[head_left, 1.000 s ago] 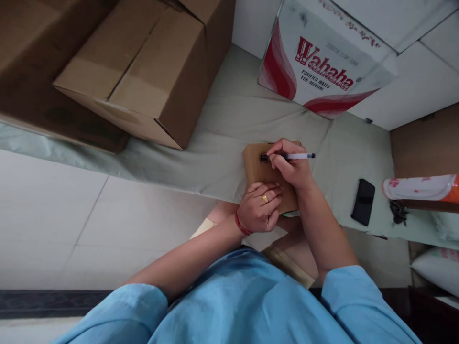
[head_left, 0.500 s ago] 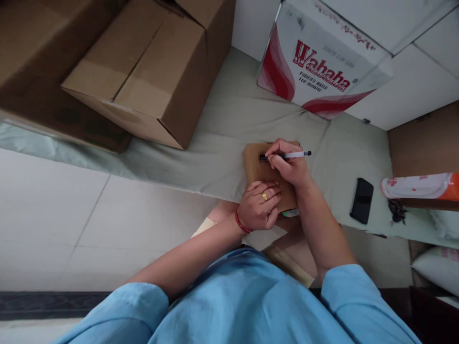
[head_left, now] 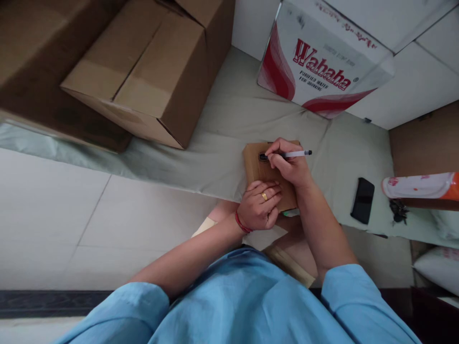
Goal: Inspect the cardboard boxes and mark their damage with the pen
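A small brown cardboard box (head_left: 254, 168) lies at the front edge of the cloth-covered surface. My right hand (head_left: 289, 165) is closed around a pen (head_left: 294, 154) with a clear barrel and dark ends. The pen's tip meets a dark oval mark (head_left: 263, 157) near the box's far left corner. Across the near part of the box rests my left hand (head_left: 258, 206), its bent fingers close together on the top face, holding it; its fingertips are partly hidden. It wears a gold ring and a red cord bracelet.
Large cardboard boxes (head_left: 143, 67) stand at the left, and a white and red water carton (head_left: 322, 62) leans at the back. To the right are a black phone (head_left: 363, 200), keys (head_left: 398, 210) and a white and orange cylinder (head_left: 419, 186). A pale green cloth (head_left: 215, 162) covers the surface.
Both hands and the small box keep almost the same place. The pen stays at the oval mark, with hardly any visible movement.
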Tool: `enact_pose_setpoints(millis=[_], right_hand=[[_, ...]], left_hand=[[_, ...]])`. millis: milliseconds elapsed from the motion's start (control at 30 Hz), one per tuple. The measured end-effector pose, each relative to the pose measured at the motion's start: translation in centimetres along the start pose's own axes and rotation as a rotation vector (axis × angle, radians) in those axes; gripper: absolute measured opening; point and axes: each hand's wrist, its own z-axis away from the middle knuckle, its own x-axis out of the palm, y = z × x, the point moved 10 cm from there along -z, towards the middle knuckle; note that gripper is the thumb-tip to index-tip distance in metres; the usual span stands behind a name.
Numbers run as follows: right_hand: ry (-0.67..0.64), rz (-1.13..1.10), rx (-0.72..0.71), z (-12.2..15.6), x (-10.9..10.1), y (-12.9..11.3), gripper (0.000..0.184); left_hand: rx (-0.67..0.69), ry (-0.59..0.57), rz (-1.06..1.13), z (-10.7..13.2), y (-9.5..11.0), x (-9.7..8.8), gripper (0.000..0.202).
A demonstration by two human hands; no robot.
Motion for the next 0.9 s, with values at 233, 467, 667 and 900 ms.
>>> enact_pose_setpoints(millis=[233,467,667,900], right_hand=[[0.068,0.028,-0.035,-0.1,-0.4,-0.5,0.008],[0.091,-0.002,-0.032,0.1,-0.7,-0.2,0.007],[0.121,0.024,-0.017,0.2,-1.0,0.2,0.008],[0.142,0.1,-0.039,0.2,-1.2,0.1,0.01]], left_hand=[[-0.003,-0.014,0.018,0.2,-0.1,0.2,0.03],[-0.015,-0.058,0.044,1.0,-0.5,0.9,0.039],[-0.003,-0.036,0.043,1.0,-0.5,0.7,0.039],[-0.002,-0.044,0.052,1.1,-0.5,0.8,0.039]])
